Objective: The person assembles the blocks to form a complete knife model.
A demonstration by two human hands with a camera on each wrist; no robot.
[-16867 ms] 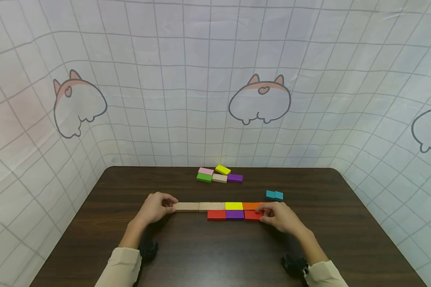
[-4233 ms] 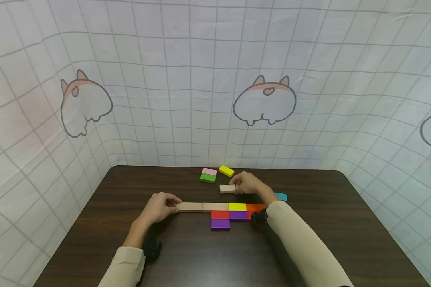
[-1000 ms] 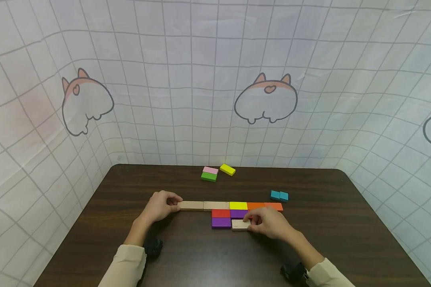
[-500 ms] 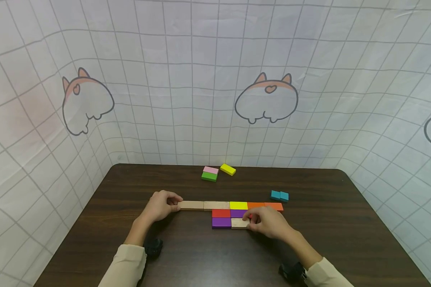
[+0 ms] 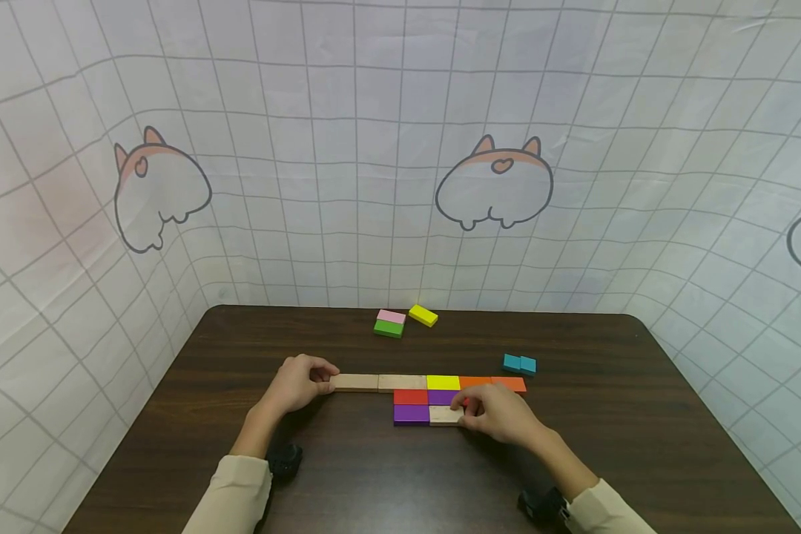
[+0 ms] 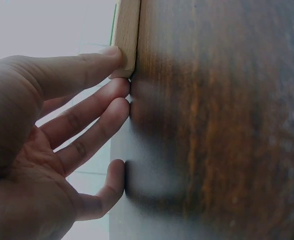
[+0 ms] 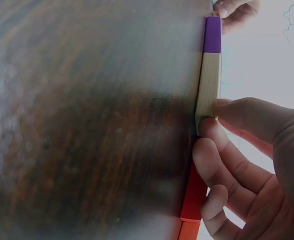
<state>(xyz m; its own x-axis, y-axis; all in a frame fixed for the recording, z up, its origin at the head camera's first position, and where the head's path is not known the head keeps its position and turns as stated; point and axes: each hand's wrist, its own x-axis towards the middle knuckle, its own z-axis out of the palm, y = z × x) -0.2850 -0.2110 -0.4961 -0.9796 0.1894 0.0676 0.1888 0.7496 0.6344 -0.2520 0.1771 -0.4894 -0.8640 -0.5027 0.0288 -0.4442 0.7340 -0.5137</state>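
Note:
In the head view my left hand (image 5: 295, 384) pinches the left end of a plain wooden block (image 5: 356, 383), its thumb at that end in the left wrist view. This back row continues with a second plain block (image 5: 402, 382), a yellow block (image 5: 443, 383) and orange blocks (image 5: 509, 383). A red block (image 5: 410, 397) and a purple block (image 5: 444, 397) form the middle row, with another red block (image 7: 193, 195) mostly hidden by my right hand (image 5: 499, 412). That hand pinches the right end of a plain block (image 5: 443, 416) lying beside a front purple block (image 5: 411, 414).
At the back of the dark table (image 5: 294, 334) lie a pink block (image 5: 391, 317), a green block (image 5: 389, 328) and a tilted yellow block (image 5: 423, 316). Two small teal blocks (image 5: 519, 364) sit behind the orange end. A gridded cloth (image 5: 347, 222) stands behind and around.
A purple and a plain block from the back group now form the front row. The right hand brought the plain one forward, then nudged it against the middle row. The left hand stayed put.

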